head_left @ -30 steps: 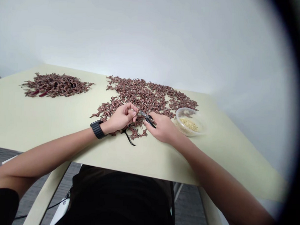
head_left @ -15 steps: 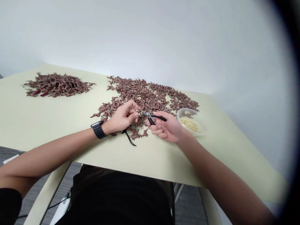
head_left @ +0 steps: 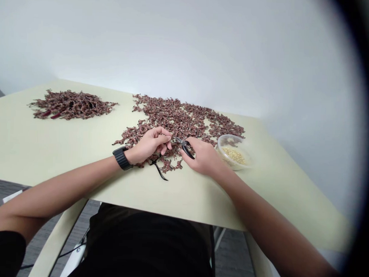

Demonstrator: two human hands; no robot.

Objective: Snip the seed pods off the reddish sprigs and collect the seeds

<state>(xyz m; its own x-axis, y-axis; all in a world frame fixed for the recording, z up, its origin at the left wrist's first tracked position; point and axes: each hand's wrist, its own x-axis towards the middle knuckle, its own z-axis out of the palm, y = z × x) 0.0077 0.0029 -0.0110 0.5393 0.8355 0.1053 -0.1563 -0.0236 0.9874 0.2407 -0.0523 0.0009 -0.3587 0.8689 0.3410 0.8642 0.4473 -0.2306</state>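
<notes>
My left hand (head_left: 149, 145) is curled above the reddish-brown dried pieces, its fingertips pinching what looks like a small piece. My right hand (head_left: 203, 157) is shut on small black-handled pliers (head_left: 184, 145), whose metal jaws meet the left fingertips. Under both hands lies a wide, loose spread of dried pieces (head_left: 179, 118). A curved black strip (head_left: 160, 172) sticks out of the spread just below my left hand. A black strap watch (head_left: 121, 158) circles my left wrist.
A denser heap of dried pieces (head_left: 71, 105) lies at the far left of the pale green table (head_left: 81, 159). To the right of my right hand stands a clear plastic bowl (head_left: 234, 153) holding pale seeds. My torso and chair are at the near edge.
My right hand has rolled back from showing its palm side to knuckles up. The pliers now tilt down to the right, not lying level. My left hand has barely moved.
</notes>
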